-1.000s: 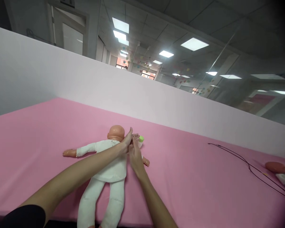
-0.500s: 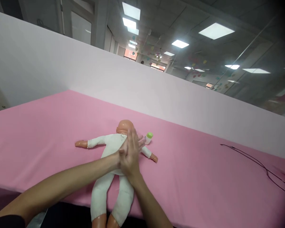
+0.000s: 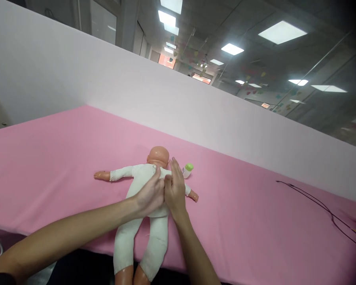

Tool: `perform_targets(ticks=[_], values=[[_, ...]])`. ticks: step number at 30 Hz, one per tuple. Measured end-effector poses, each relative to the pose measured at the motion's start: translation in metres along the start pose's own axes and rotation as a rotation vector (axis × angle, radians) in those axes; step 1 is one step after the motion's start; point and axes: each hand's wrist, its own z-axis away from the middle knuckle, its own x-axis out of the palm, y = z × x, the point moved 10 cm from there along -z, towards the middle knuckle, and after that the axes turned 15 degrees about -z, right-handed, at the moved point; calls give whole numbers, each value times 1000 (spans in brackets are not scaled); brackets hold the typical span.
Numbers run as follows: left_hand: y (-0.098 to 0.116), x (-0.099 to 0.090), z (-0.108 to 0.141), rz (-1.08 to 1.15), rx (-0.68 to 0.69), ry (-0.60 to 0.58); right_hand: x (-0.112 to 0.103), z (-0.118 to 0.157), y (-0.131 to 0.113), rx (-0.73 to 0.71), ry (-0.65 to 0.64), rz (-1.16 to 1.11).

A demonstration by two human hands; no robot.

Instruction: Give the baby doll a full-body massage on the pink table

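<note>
Evidently, the doll [image 3: 141, 180] lies beneath right hand [image 3: 175, 192], flat, and left hand [image 3: 150, 194], closure unclear.

Looks like a baby doll [image 3: 142, 178]: bald tan head, tan hands and lower legs, off-white cloth suit, middle partly hidden. Lies back up on the pink-covered bench [image 3: 255, 213], head toward 12 o'clock, legs slightly apart toward 6 to 7, arms out toward 9 and 4. At 2 o'clock from the torso: small whitish bottle [image 3: 188, 171], green cap, partly hidden.
</note>
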Motion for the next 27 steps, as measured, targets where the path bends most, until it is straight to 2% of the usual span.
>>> perform_targets(ticks=[2,3,6,8,9,10,14,19,22,25,27], values=[[21,-18,-3,-65,88,-62,-11,-9,28,132,6,-64],[32,-34,-6,-149,169,-37,-13,-10,40,178,2,-70],[47,-91,-13,-628,351,225,-11,-12,58,186,-40,-12],[41,-119,-15,-932,365,401,-3,-14,62,139,-77,44],[36,-126,-16,-1038,364,441,2,-14,63,120,-99,78],[30,-129,-17,-1118,368,442,8,-15,65,104,-119,117],[10,-121,-22,-1321,355,315,23,-16,71,60,-140,283],[4,-127,-33,-1551,230,421,30,-14,87,133,-124,507],[-1,-127,-38,-1617,200,433,33,-15,91,147,-146,552],[-3,-125,-35,-1623,238,406,30,-16,89,145,-143,492],[3,-121,-28,-1593,345,384,27,-14,84,132,-162,446]])
